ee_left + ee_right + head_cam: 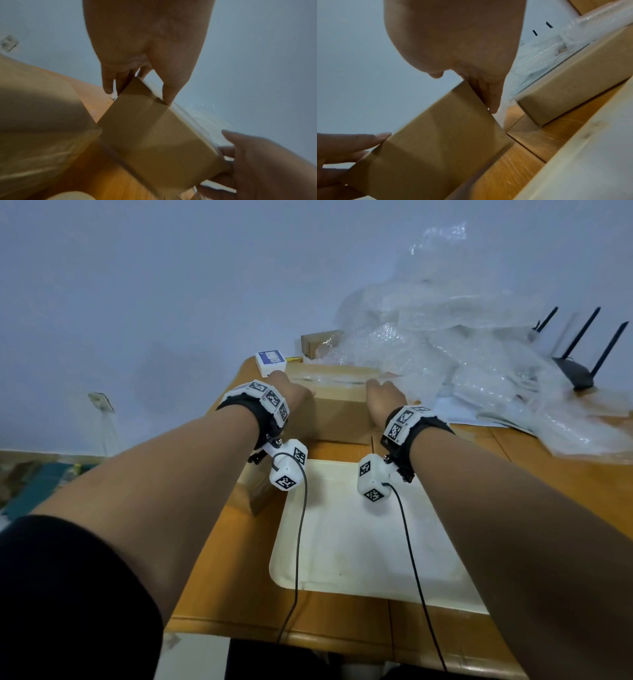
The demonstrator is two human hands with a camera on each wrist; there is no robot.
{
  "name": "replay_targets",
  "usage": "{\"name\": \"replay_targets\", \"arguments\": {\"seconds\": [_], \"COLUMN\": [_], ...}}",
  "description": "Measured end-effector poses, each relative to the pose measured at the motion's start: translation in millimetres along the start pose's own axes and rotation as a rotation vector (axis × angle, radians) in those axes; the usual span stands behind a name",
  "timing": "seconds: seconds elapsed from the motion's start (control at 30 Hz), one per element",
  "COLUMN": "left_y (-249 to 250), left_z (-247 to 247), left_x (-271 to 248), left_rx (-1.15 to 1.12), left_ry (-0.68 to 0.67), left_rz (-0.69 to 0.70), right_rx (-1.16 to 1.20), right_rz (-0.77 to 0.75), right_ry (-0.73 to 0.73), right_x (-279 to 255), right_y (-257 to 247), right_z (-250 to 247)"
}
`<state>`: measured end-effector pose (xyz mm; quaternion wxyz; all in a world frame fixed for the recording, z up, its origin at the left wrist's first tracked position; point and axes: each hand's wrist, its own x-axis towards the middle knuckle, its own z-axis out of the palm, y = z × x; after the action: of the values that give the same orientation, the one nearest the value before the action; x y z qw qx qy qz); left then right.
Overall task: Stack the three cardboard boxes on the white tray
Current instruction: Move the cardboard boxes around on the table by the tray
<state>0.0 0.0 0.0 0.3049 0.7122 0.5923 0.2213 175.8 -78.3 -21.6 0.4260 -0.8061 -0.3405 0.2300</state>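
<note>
A brown cardboard box (pixel 337 414) sits just beyond the far edge of the white tray (pixel 359 542). My left hand (pixel 294 392) grips its left end, fingers down the side and thumb on the front edge (pixel 139 93). On the box's right end, my right hand (pixel 382 392) holds with its fingers pointing down that side (pixel 465 92). I cannot tell whether the box (pixel 154 135) touches the table. A second box (pixel 257 487) lies left of the tray under my left wrist. A third box (pixel 573 81) sits to the right, partly under bubble wrap. Nothing lies on the tray.
A heap of bubble wrap (pixel 462 354) covers the table's back right. A black router (pixel 575 368) with antennas stands at the far right. A small white and blue box (pixel 270 362) and another cardboard piece (pixel 320 342) lie at the back by the wall.
</note>
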Motion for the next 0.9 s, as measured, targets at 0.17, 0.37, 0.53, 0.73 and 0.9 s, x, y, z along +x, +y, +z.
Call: {"name": "replay_targets", "arguments": {"seconds": [0.17,0.37,0.53,0.73,0.9], "left_y": [11,29,47,42,34], "left_z": [-8,-29,-34,-34,-27], "left_x": [-15,-61,-105,-134,-156], "left_rx": [-0.259,-0.613,-0.668,-0.774,-0.842], "left_ry": [-0.002,-0.159,-0.203,-0.172,-0.214], "left_rz": [0.027,-0.081,-0.122,-0.112,-0.134], "right_rx": [0.123,0.181,0.267,0.324,0.193], "right_rz": [0.013,0.039,0.039,0.028,0.052], "right_ry": [0.150,0.192,0.149,0.134,0.056], "right_x": [-10,-33,-68,-95,-91], "right_y": [-9,-12,-14,-2,28], "right_z": [-34,-73,-96,-119,-128]}}
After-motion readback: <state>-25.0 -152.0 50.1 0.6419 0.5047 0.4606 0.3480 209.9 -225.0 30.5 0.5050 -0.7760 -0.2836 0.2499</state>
